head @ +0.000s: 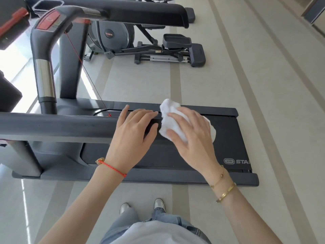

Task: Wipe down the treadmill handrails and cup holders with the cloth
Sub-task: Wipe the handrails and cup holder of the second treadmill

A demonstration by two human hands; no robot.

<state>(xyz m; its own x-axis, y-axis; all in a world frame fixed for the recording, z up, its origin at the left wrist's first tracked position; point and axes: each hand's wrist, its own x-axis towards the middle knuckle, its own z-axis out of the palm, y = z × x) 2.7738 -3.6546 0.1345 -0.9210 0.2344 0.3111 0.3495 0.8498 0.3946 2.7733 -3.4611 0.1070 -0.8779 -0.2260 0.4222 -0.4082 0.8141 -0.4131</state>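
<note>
One crumpled white cloth (171, 118), bunched.

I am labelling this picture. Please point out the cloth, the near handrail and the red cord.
cloth (169, 107), head view, upper bunched part.
near handrail (61, 125), head view, bare top.
red cord (84, 67), head view, middle stretch.

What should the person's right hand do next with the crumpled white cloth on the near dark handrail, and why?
Probably slide the crumpled white cloth leftward along the near dark handrail. The right hand presses the cloth at the rail's end, the long stretch toward the console lies beyond it, and the left hand rests flat on the rail in the way, so it likely must lift first.
</note>
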